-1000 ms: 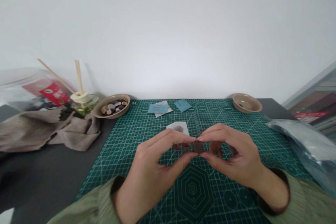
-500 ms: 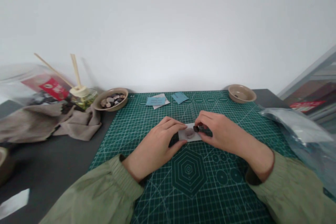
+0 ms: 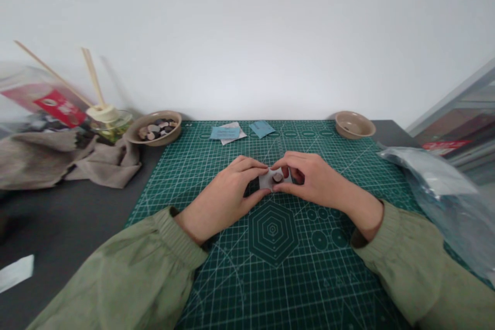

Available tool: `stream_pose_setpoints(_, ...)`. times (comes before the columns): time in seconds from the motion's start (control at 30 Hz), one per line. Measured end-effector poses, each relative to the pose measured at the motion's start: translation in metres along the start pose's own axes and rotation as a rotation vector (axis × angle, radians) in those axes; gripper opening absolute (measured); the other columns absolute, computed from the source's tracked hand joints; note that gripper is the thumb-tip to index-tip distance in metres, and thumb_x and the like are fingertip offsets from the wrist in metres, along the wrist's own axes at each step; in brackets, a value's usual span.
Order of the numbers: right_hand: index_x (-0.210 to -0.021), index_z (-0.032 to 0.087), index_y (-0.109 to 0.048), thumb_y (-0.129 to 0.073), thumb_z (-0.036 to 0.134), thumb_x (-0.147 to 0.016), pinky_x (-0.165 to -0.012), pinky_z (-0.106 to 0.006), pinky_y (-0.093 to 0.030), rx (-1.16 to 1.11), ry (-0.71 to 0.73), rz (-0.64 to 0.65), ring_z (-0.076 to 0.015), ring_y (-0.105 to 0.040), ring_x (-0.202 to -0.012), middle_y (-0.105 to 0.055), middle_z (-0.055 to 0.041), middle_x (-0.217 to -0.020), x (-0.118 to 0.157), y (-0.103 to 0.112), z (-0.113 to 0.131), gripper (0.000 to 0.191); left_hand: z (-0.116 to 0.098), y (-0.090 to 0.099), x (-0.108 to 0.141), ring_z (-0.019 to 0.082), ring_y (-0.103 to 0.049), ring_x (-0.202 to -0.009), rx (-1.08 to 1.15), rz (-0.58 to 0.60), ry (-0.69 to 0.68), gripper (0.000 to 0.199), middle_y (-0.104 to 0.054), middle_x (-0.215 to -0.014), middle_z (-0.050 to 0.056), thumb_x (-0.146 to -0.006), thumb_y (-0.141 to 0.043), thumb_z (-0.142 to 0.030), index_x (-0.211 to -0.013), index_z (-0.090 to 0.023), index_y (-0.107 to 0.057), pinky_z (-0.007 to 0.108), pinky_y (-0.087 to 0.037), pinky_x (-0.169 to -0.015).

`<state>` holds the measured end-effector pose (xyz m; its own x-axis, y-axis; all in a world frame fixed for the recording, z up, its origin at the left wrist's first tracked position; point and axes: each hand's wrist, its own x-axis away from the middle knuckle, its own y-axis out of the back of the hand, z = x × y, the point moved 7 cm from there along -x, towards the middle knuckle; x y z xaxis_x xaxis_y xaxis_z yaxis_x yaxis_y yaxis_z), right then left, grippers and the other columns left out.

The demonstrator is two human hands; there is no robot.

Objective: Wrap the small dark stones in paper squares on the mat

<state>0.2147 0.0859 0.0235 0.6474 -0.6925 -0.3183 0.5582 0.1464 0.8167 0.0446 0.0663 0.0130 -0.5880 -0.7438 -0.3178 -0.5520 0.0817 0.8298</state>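
Near the middle of the green cutting mat [image 3: 228, 289], a small light card [image 3: 265, 181] lies between my hands. A small round dark-edged piece [image 3: 277, 178] with a paler face is on the card. My left hand [image 3: 228, 193] grips the card's left end between thumb and fingertips. From the right, my right hand [image 3: 313, 178] reaches over the card, its thumb and forefinger around the round piece; the exact contact is too small to make out.
A bowl of several dark and pale pieces [image 3: 176, 131] stands back left, near a reed diffuser [image 3: 110, 118] and a cloth [image 3: 108, 165]. Blue packets [image 3: 224, 133] lie at the back. Another bowl [image 3: 353, 131] and a clear plastic bag [image 3: 441, 185] are on the right.
My right hand has moved left over the card, bringing the round piece from the card's right end to its middle. The piece now shows its paler face. The whole view has shifted slightly.
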Motion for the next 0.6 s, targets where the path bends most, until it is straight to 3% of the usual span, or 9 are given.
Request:
stream_pose_setpoints(0.17,-0.118,0.021,-0.077,-0.072,0.026,-0.102,-0.077,-0.030,-0.049,-0.030,0.008,0.029,-0.0163,-0.065,-0.088,-0.071,-0.0046,-0.108,0.0017,0.0011,-0.0011,0.017,-0.0003,0.0000,-0.0001,0.028,-0.063,-0.130,-0.013,0.010,-0.009,0.031,-0.070,-0.135,0.010,-0.103,-0.071,-0.029,-0.133,-0.023,-0.074,0.049,-0.054,-0.117)
stream_pose_setpoints(0.37,-0.106,0.018,-0.075,-0.077,0.026,-0.098,-0.075,-0.030,-0.045,0.040,-0.024,-0.006,-0.0155,-0.062,-0.081,-0.066,-0.0014,-0.093,-0.0013,-0.0001,-0.0024,0.012,-0.0019,0.0001,-0.0008,0.029,-0.063,-0.129,-0.044,0.000,-0.036,0.029,-0.072,-0.133,0.010,-0.105,-0.069,-0.034,-0.130,-0.021,-0.076,0.050,-0.053,-0.116)
stream_pose_setpoints(0.6,-0.104,0.018,-0.073,-0.076,0.026,-0.096,-0.075,-0.030,-0.044,0.042,-0.029,-0.010,-0.0158,-0.062,-0.081,-0.067,-0.0014,-0.093,-0.0010,-0.0011,-0.0039,0.011,-0.0013,0.0010,-0.0021,0.029,-0.062,-0.129,-0.053,0.000,-0.046,0.028,-0.074,-0.131,0.009,-0.105,-0.067,-0.031,-0.130,-0.021,-0.077,0.049,-0.053,-0.115)
